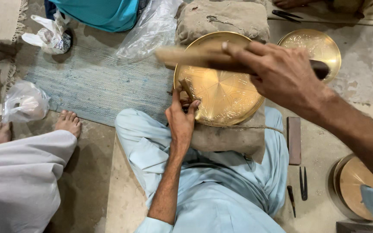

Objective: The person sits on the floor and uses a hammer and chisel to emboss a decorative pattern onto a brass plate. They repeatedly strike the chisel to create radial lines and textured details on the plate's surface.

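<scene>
A round brass plate (223,88) with engraved lines rests tilted on a burlap cushion (234,140) across my lap. My left hand (181,118) pinches a thin chisel against the plate's lower left rim. Raised above the plate, my right hand (277,71) grips a wooden mallet (186,55) that looks blurred, its dark end (320,69) sticking out to the right.
A second brass plate (311,45) lies at the back right, and a stack of plates (359,183) at the front right. Small chisels (303,183) and a flat stone (294,140) lie on the floor. Another person's bare feet (67,123) are at left, by plastic bags (22,103) and a blue rug (96,82).
</scene>
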